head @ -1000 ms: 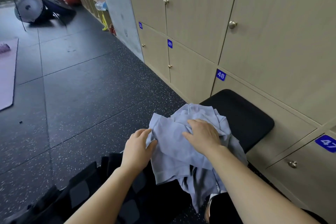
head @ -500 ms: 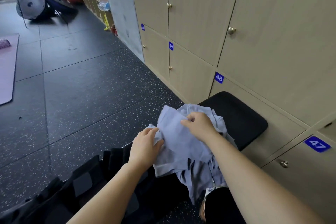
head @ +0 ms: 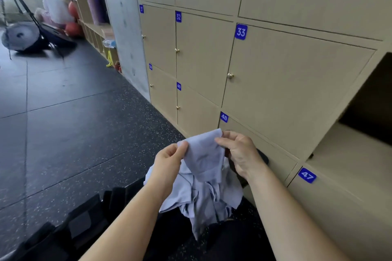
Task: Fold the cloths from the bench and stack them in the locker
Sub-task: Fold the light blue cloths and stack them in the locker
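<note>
A pale blue cloth [head: 203,178] hangs crumpled in the air between both hands, its lower part drooping toward my lap. My left hand [head: 169,160] pinches its upper left edge between thumb and fingers. My right hand [head: 241,152] pinches the upper right corner. Most of the black bench [head: 262,158] is hidden behind my right hand and the cloth; only a sliver shows by the lockers. An open locker [head: 350,144] with a beige floor and dark interior gapes at the right.
Beige locker doors numbered 33 [head: 241,32], 48 [head: 224,117] and 47 [head: 307,175] line the wall on the right. Dark clothing or a bag [head: 70,233] lies at the lower left. Speckled black floor [head: 74,133] stretches left; gym gear [head: 21,36] stands far back.
Both hands have lifted the blue cloth off the bench and now pinch its top edge. My view has tilted upward, bringing higher lockers and the open locker into sight.
</note>
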